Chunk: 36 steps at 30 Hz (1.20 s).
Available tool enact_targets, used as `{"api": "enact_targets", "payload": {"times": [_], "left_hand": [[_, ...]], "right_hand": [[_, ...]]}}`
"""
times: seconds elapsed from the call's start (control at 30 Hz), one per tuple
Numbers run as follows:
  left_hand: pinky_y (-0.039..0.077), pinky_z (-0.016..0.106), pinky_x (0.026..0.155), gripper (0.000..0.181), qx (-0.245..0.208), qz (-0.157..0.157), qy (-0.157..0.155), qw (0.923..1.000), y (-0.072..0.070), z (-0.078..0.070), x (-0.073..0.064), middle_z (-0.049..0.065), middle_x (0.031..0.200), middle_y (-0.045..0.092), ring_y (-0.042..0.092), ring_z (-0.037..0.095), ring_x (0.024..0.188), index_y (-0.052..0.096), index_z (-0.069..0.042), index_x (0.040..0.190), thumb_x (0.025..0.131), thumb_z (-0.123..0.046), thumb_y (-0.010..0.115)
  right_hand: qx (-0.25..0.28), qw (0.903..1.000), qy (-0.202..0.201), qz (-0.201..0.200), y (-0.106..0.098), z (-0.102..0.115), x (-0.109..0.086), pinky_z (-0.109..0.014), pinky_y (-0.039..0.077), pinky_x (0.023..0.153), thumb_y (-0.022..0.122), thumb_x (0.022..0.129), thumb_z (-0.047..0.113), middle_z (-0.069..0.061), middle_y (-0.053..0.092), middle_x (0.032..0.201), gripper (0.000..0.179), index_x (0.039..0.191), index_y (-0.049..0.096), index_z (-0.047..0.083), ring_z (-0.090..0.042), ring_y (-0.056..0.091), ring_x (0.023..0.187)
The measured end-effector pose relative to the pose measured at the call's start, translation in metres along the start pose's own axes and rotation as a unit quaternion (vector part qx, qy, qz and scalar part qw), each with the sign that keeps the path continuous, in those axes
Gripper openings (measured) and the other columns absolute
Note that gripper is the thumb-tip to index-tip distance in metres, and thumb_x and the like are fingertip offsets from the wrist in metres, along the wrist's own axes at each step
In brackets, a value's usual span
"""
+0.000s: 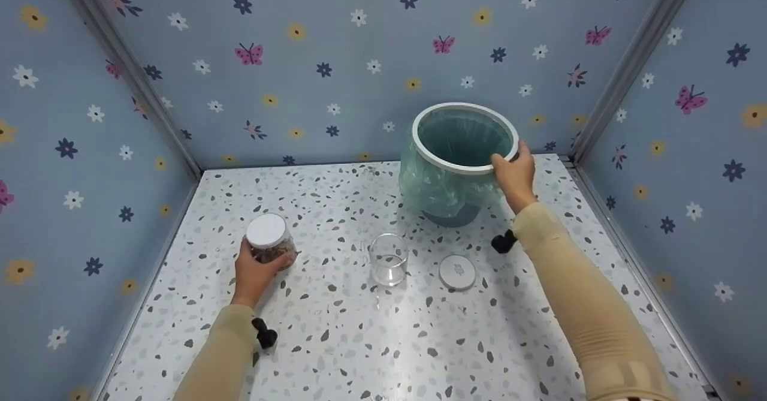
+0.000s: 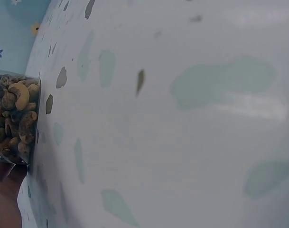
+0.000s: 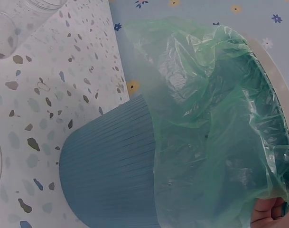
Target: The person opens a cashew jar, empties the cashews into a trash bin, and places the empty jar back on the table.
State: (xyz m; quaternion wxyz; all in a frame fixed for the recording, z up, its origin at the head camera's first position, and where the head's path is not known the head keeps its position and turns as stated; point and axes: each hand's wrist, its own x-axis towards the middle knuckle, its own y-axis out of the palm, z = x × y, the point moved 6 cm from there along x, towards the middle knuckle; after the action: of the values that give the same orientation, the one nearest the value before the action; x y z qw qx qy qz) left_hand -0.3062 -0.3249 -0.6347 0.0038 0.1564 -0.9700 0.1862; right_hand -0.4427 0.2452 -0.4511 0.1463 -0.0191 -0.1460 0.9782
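Jar: one, with clear sides, upright at the left of the table (image 1: 335, 341), in the left hand; the jar (image 1: 284, 247) has a white lid (image 1: 267, 230) on top.
Nuts: brownish nuts (image 2: 13, 118), cashews among them, too many to count, behind the jar's wall.
Left hand: one, the left hand (image 1: 255, 278) wraps the jar, thumb on its near right side, fingers clamped round its left.
Bin: one, blue, far right, just beside the far wall (image 1: 353, 47); the bin (image 1: 453, 216) has a green liner (image 1: 440, 188) draped down its outside and a white ring (image 1: 455, 168) round the top.
Right hand: one, the right hand (image 1: 516, 173) grips the ring's near right edge, thumb and fingers clamped on it.
In between: one clear glass mug (image 1: 389, 263), handle to the left, stands between jar and bin.
Loose lid: one, round and white; the loose lid (image 1: 457, 273) lies flat right of the mug, nearer than the bin.
Wrist fittings: two black fittings (image 1: 265, 333), one at each cuff.
Walls: three, patterned with flowers and butterflies.
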Motion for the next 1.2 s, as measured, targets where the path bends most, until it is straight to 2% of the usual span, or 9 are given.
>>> {"api": "enact_targets", "payload": {"times": [0.23,0.43,0.7,0.9,1.07,1.13,1.2], "left_hand": [[0.031,0.053,0.134,0.103,0.009,0.008,-0.004,0.9999,0.002,-0.002,-0.001,0.023,0.171,0.038,0.037,0.042,0.161,0.026,-0.003,0.168,0.092,-0.026,0.090],[0.032,0.054,0.133,0.106,0.002,0.016,-0.008,0.9998,0.005,-0.008,-0.001,0.023,0.170,0.040,0.039,0.044,0.159,0.027,-0.002,0.168,0.089,-0.030,0.093],[0.033,0.054,0.132,0.106,-0.005,0.019,-0.001,0.9998,0.010,-0.015,-0.003,0.024,0.170,0.039,0.039,0.044,0.158,0.027,-0.002,0.168,0.089,-0.027,0.093],[0.034,0.055,0.132,0.106,0.006,0.028,0.009,0.9995,0.018,-0.024,-0.004,0.024,0.170,0.040,0.041,0.045,0.157,0.028,-0.002,0.168,0.089,-0.030,0.093],[0.037,0.057,0.129,0.105,0.013,0.027,0.019,0.9994,0.023,-0.032,-0.003,0.022,0.168,0.043,0.044,0.043,0.155,0.029,-0.004,0.168,0.089,-0.032,0.093],[0.038,0.058,0.129,0.104,0.009,0.027,0.025,0.9993,0.025,-0.037,-0.003,0.022,0.167,0.044,0.045,0.042,0.153,0.030,-0.004,0.167,0.089,-0.030,0.093],[0.038,0.059,0.128,0.103,0.003,0.029,0.032,0.9991,0.028,-0.042,-0.003,0.022,0.166,0.045,0.046,0.042,0.152,0.032,-0.004,0.167,0.088,-0.028,0.093]], "right_hand": [[-0.019,0.9998,0.005,0.004,0.000,0.001,0.001,-0.042,0.033,0.133,0.054,0.105,0.019,-0.015,0.013,0.183,0.086,0.176,0.006,0.009,-0.032,0.026,0.167],[-0.037,0.9991,0.008,0.020,-0.001,0.005,0.002,-0.045,0.028,0.134,0.052,0.107,0.020,-0.015,0.010,0.183,0.085,0.176,0.002,0.008,-0.033,0.022,0.168],[-0.037,0.9984,0.009,0.041,-0.002,0.001,0.003,-0.045,0.030,0.134,0.052,0.108,0.023,-0.016,0.012,0.183,0.086,0.176,0.001,0.010,-0.033,0.024,0.168],[-0.043,0.9978,-0.003,0.050,-0.002,-0.001,0.000,-0.047,0.032,0.134,0.055,0.112,0.035,-0.016,0.011,0.183,0.088,0.176,0.000,0.011,-0.033,0.025,0.167],[-0.049,0.9972,0.004,0.057,-0.004,-0.001,-0.002,-0.046,0.031,0.134,0.053,0.112,0.049,-0.014,0.011,0.183,0.090,0.176,0.001,0.013,-0.031,0.024,0.168],[-0.047,0.9973,0.009,0.056,-0.006,0.000,-0.002,-0.046,0.033,0.133,0.052,0.112,0.052,-0.015,0.013,0.183,0.090,0.176,0.002,0.013,-0.032,0.026,0.167],[-0.048,0.9977,0.011,0.047,-0.011,0.000,-0.002,-0.046,0.039,0.130,0.051,0.113,0.051,-0.018,0.022,0.180,0.087,0.176,0.007,0.012,-0.032,0.036,0.163]]}}
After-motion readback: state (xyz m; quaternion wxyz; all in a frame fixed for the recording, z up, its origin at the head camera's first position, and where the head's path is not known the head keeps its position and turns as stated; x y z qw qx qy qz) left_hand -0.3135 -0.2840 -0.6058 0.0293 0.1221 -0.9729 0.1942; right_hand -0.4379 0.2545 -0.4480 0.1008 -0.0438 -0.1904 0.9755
